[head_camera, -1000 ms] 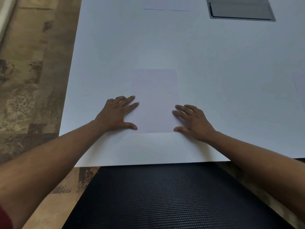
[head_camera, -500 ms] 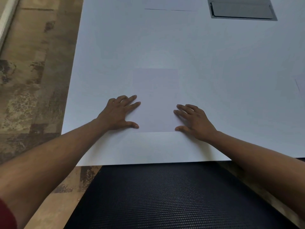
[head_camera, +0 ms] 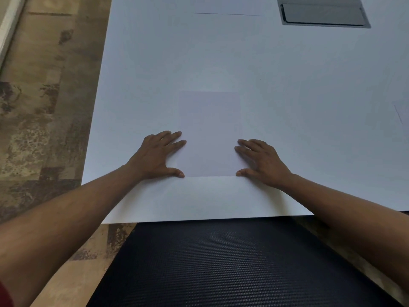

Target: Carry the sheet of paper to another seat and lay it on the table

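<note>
A pale sheet of paper (head_camera: 209, 131) lies flat on the white table (head_camera: 287, 96), near the front edge and in front of me. My left hand (head_camera: 158, 157) rests palm down at the sheet's left edge, fingers spread, fingertips and thumb touching the paper. My right hand (head_camera: 263, 162) lies flat at the right edge in the same way. Neither hand grips the sheet.
A black mesh chair back (head_camera: 221, 262) stands between me and the table's front edge. A grey recessed panel (head_camera: 323, 14) sits at the far right of the table. Another sheet (head_camera: 228, 5) lies at the far side. Patterned floor (head_camera: 44, 107) runs along the left.
Hardly anything moved. The view shifted slightly and both hands stayed flat at the sheet's sides.
</note>
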Motion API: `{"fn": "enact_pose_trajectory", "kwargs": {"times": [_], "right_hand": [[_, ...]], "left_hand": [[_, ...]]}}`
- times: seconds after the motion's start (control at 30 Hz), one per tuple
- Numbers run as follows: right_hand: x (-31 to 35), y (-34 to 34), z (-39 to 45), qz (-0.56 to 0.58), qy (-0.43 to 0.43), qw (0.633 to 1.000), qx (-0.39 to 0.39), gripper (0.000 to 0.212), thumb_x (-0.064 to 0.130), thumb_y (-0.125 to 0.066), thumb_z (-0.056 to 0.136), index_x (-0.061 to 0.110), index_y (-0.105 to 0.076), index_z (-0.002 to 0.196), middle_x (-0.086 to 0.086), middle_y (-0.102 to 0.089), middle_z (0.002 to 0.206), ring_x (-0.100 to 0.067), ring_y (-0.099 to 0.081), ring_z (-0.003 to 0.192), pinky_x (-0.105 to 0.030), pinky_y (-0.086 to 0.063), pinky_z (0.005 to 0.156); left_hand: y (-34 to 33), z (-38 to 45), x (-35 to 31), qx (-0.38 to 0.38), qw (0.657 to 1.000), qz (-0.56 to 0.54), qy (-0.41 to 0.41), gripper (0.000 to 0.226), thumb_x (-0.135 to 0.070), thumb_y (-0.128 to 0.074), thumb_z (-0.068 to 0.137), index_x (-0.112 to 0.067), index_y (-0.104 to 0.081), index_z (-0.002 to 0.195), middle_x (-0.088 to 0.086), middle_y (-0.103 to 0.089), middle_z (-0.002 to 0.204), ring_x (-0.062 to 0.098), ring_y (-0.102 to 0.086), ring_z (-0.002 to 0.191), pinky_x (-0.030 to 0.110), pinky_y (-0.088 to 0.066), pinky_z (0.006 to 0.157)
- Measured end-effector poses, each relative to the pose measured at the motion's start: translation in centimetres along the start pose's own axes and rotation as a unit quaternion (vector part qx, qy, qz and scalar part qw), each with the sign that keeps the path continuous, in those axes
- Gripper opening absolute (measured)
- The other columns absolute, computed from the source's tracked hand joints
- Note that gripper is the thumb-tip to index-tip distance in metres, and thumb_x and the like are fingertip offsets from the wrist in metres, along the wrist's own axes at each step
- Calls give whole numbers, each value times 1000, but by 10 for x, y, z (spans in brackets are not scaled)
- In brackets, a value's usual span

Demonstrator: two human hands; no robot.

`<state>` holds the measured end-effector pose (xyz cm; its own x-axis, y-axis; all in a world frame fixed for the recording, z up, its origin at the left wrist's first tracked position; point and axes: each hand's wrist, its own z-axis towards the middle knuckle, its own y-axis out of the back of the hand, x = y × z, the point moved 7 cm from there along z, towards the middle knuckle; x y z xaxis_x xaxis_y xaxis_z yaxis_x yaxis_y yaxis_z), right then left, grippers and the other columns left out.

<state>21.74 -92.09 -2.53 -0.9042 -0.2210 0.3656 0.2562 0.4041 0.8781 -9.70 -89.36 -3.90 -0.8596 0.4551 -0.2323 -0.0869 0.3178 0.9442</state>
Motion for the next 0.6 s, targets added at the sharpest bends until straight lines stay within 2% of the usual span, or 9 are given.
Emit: {"fn": "enact_pose_trajectory", "kwargs": {"times": [0.27,0.6], "right_hand": [[2,0,0,-10,-6,1000,-2,82,58,-79,89,22,-53,158,4,-41,172,-30,-37,156,-42,-26,126],[8,0,-2,-33,-1,999,10,81,55,-73,95,21,-46,162,3,-34,175,-30,-32,159,-42,-25,128]], "left_hand": [[-1,0,1,13,1000,-10,12,122,-103,-43,67,-34,-38,167,-7,-24,179,25,-23,164,51,-22,128],[-1,-2,0,8,1000,-20,12,123,-102,-43,66,-32,-39,167,-5,-25,179,25,-22,165,52,-20,128]]}}
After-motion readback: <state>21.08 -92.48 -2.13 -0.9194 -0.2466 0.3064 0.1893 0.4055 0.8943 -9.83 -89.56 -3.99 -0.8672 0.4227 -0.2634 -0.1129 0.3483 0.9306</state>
